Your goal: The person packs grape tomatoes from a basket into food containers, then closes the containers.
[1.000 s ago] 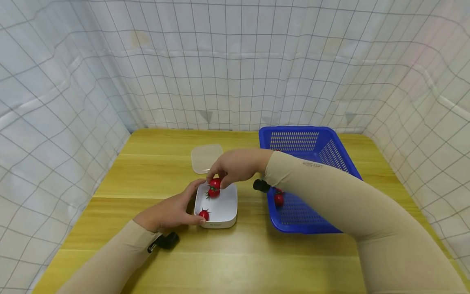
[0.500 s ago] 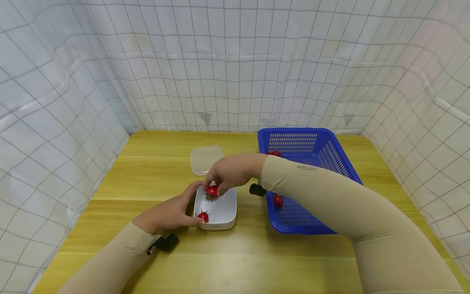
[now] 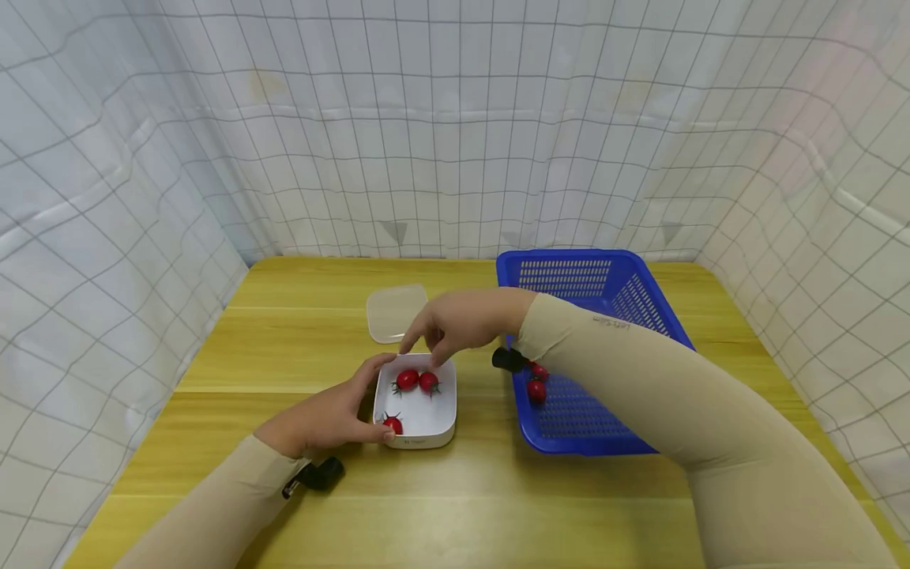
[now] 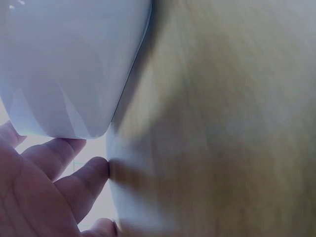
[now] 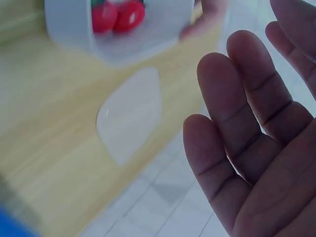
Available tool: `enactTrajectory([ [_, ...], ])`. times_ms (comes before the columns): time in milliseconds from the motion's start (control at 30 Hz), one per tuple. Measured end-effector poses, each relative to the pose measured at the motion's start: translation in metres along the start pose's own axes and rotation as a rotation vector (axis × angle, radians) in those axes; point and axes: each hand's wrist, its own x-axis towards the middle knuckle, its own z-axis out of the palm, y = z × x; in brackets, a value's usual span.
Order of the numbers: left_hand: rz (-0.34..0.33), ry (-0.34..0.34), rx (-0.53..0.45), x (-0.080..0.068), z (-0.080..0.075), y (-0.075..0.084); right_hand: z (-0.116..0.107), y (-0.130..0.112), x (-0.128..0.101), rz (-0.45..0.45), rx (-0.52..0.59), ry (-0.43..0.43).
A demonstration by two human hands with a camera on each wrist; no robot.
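A white square food container [image 3: 426, 423] holds three small red tomatoes with green stems. Two of these tomatoes [image 3: 418, 381] lie side by side at its back, and another tomato [image 3: 392, 424] is in the front left corner. My left hand [image 3: 330, 415] grips the container's left side, thumb at the front corner and fingers at the back. In the left wrist view its fingertips [image 4: 69, 145] meet the container's wall. Over the container's back edge hovers my right hand [image 3: 462, 320], holding nothing; the right wrist view shows its fingers [image 5: 224, 94] loosely extended.
A translucent flat lid [image 3: 395, 312] lies on the wooden table [image 3: 298, 332] behind the container. To the right stands a blue perforated basket [image 3: 590, 431], partly hidden by my right forearm, with tomatoes [image 3: 536, 390] at its left side. Gridded white curtains [image 3: 441, 158] surround the table.
My right hand lowered a tomato into the container, let it go beside another one, then rose and moved slightly right. The left hand kept its place on the container.
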Motion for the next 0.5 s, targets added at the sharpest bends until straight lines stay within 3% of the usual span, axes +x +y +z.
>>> enactTrajectory([
  [267,-0.001,0.012,0.014,0.001,0.003,-0.002,-0.021,0.063,-0.043,0.210,0.095,0.218],
  [500,-0.001,0.024,0.019,0.002,0.005,-0.001,-0.017,0.136,-0.091,0.340,0.168,0.409],
])
